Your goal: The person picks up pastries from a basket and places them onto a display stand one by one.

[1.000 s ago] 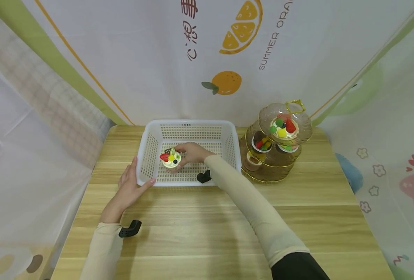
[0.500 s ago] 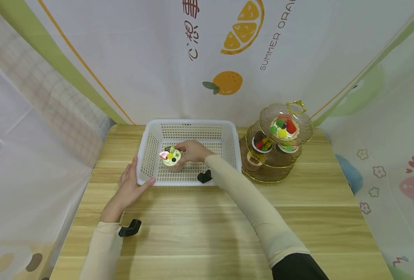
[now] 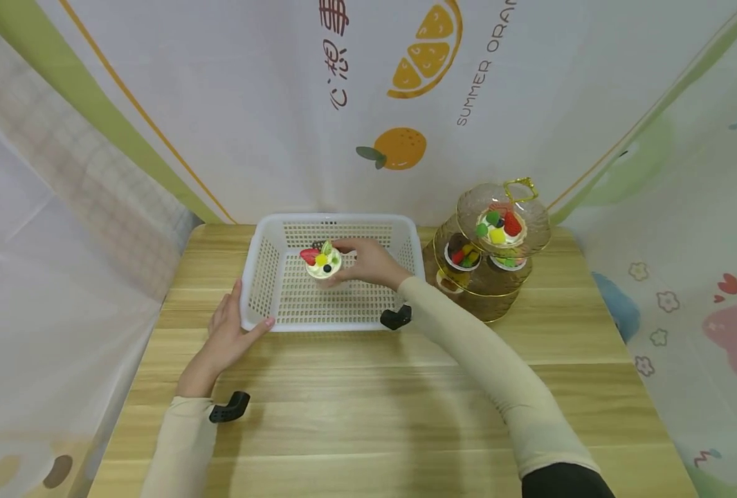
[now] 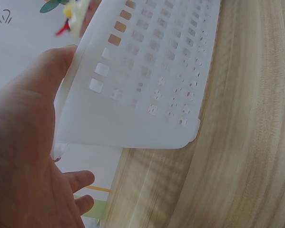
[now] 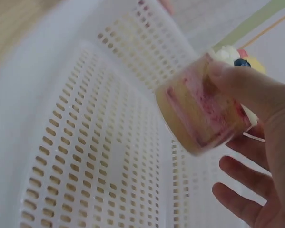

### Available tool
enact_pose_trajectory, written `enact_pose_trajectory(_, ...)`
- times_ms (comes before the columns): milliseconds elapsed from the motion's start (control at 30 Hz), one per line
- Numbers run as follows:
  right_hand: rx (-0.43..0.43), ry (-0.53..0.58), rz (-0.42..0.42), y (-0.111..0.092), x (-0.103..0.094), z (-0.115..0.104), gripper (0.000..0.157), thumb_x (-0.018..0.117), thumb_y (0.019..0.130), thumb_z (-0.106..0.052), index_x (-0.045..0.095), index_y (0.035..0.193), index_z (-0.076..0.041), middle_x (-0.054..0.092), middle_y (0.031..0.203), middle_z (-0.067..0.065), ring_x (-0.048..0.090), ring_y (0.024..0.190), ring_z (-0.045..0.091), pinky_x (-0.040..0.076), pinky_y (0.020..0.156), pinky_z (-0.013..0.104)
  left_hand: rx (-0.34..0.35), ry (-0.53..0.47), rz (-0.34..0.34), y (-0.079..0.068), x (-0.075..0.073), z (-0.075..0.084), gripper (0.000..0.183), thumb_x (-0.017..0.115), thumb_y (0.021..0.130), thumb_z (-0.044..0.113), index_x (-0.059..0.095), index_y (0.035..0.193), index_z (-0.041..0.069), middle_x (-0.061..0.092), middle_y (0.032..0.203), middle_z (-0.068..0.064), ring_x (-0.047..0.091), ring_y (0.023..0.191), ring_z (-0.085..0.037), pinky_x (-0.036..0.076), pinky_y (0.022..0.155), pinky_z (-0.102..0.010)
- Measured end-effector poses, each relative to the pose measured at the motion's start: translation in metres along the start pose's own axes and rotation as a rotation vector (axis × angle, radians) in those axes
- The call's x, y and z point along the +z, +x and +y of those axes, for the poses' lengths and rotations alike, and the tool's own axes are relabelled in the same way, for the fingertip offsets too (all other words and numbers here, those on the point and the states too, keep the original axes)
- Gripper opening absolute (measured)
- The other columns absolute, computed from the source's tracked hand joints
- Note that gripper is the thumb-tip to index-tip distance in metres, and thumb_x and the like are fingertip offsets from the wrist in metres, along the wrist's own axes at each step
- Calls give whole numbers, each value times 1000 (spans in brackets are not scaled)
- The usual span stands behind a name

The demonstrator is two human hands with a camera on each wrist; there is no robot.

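My right hand (image 3: 371,263) grips a dessert cup (image 3: 323,264) over the white basket (image 3: 337,319). The cup is clear, with layers of yellow and pink cake (image 5: 199,107) showing through its side. White cream, a strawberry slice, a yellow piece and a dark berry top it. In the right wrist view the cup tilts above the basket's perforated floor, with the thumb on its near side. My left hand (image 3: 226,339) holds the basket's front left corner, thumb at the front rim and fingers along the left side. The left wrist view shows that thumb (image 4: 61,59) against the rim.
Right of the basket stands a three-tier stand (image 3: 489,285) with gold rims and a gold top handle (image 3: 521,188). A fruit-topped tart (image 3: 501,227) sits on its top tier, and several dessert cups (image 3: 463,253) stand lower. A printed curtain (image 3: 268,124) hangs behind the wooden table (image 3: 343,415).
My right hand has lifted the dessert cup off the basket's left part and carried it slightly right and back. The left hand stays at the basket's corner.
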State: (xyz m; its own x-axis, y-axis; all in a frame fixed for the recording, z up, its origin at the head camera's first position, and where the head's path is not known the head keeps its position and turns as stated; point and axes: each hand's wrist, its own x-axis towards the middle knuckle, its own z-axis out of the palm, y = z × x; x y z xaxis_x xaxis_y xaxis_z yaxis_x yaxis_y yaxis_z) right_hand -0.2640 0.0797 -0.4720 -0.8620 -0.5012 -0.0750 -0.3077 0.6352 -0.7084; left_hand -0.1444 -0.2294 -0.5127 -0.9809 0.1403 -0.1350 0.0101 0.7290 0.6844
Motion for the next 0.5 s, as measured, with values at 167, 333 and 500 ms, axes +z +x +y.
enact_pose_trajectory(167,5,23,85,-28,-16,7,80,85,75,-43,53,143,-18,62,139,2,58,127,23,51,101,41,-5,3,-18,-1,-1,3,109,61,93,50,-19,157,13,7,162,-34,-5,149,-55,-2,111,-77)
enact_pose_trajectory(333,5,86,180,-65,-29,10,75,85,77,-37,55,142,-15,62,138,4,59,123,21,53,99,41,-8,7,-23,-1,-1,4,109,60,93,51,-20,157,14,6,162,-34,-5,148,-56,-2,110,-78)
enact_pose_trajectory(500,1,124,261,-110,-34,14,74,86,76,-30,56,140,-11,60,141,9,60,124,28,51,102,46,-8,8,-19,-1,-1,3,109,61,93,50,-18,157,12,5,162,-33,-4,148,-56,-2,110,-77)
